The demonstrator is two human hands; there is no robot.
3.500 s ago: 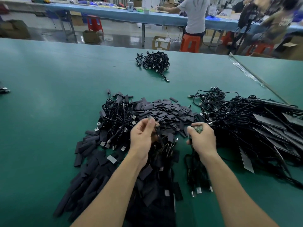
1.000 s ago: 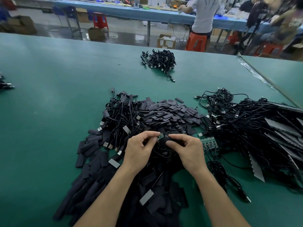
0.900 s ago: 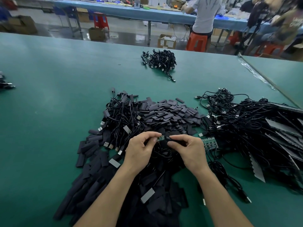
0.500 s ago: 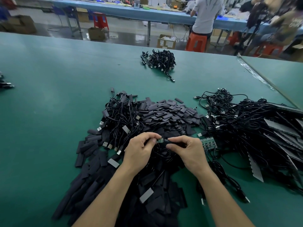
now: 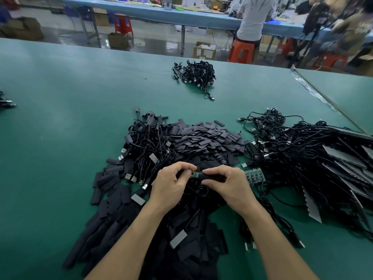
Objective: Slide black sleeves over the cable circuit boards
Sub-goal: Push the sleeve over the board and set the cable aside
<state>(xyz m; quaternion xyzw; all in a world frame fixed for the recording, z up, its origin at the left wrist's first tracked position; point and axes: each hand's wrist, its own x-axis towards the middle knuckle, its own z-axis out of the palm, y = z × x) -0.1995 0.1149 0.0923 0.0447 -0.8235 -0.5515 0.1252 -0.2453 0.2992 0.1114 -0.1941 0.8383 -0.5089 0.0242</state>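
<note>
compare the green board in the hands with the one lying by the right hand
The held board is pinched by the left hand; the lying board rests among cables, gripped by no hand. The held board has one end inside a black sleeve gripped by the right hand; the lying board is bare. The held board shows only a small patch; the lying board looks wider. Both are green.

Largely hidden inside the matte black tubular sleeve (image 5: 211,176) and behind the left hand (image 5: 171,184) — small green circuit board (image 5: 194,174). Cut off by the right edge — tangled heap of black cables (image 5: 323,158). Blurred past telling: dark figures (image 5: 351,23) at top right.
</note>
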